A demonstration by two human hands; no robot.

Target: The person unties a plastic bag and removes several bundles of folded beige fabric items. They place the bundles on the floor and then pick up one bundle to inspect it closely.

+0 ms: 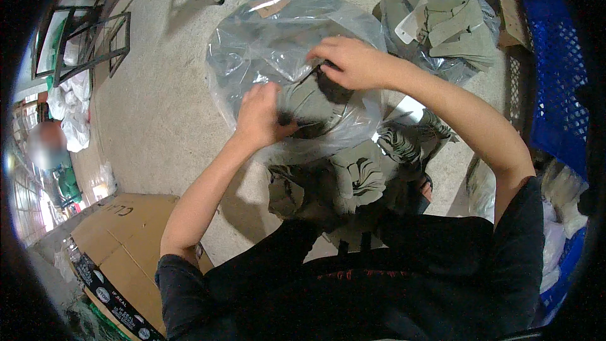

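My left hand (257, 115) and my right hand (355, 65) grip opposite ends of a bundle of grey-green cut pieces (307, 102), its layers fanned and dark at the ends. The bundle sits at the mouth of a large clear plastic bag (243, 57) on the floor. Fingers of both hands are curled round it, though some fingertips are hidden. Between my legs lie more stacks of grey-green pieces (356, 173), some fanned out. Whether the pieces are cloth or another sheet material I cannot tell.
A second clear bag (457, 76) with grey-green pieces stands at the far right, beside blue plastic crates (558, 82). A cardboard box (136, 221) is at my left. Metal frames (120, 44) and white bags (76, 113) stand far left, where another person (50, 151) shows.
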